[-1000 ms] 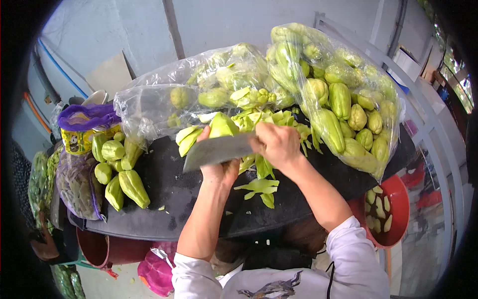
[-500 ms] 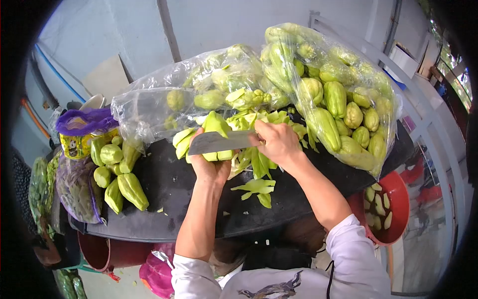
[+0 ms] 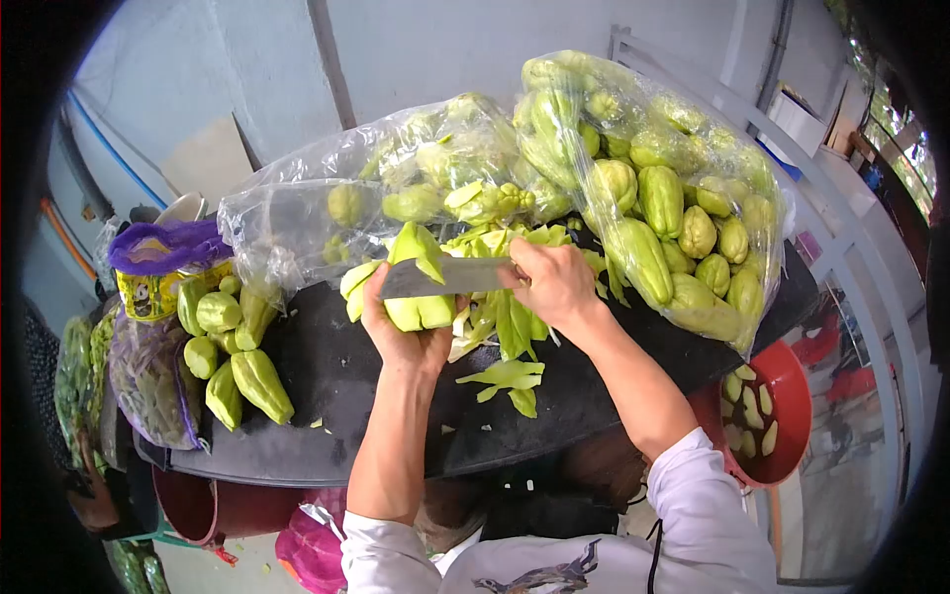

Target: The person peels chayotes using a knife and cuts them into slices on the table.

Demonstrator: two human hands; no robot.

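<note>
My left hand (image 3: 414, 346) is closed around a pale green, partly peeled chayote (image 3: 420, 313), with cut flaps of green skin standing up around it. My right hand (image 3: 556, 282) grips a wide-bladed kitchen knife (image 3: 450, 277). Its blade lies level across the chayote, reaching toward my left thumb, and the handle is hidden in my fist. Beneath and beyond my hands is a heap of chayote peels (image 3: 515, 327). A separate strip of peel (image 3: 505, 376) lies nearer me on the black table (image 3: 327, 416).
Behind stand two clear plastic bags of chayotes, the left bag (image 3: 307, 213) and the fuller right bag (image 3: 683, 198). Several loose chayotes (image 3: 262, 386) lie at left beside a purple mesh bag (image 3: 153, 381). A red bucket (image 3: 797, 416) holding pale pieces stands below right.
The knife and the chayote have shifted slightly relative to each other, and the chayote's flaps have spread a little. Both hands keep their hold.
</note>
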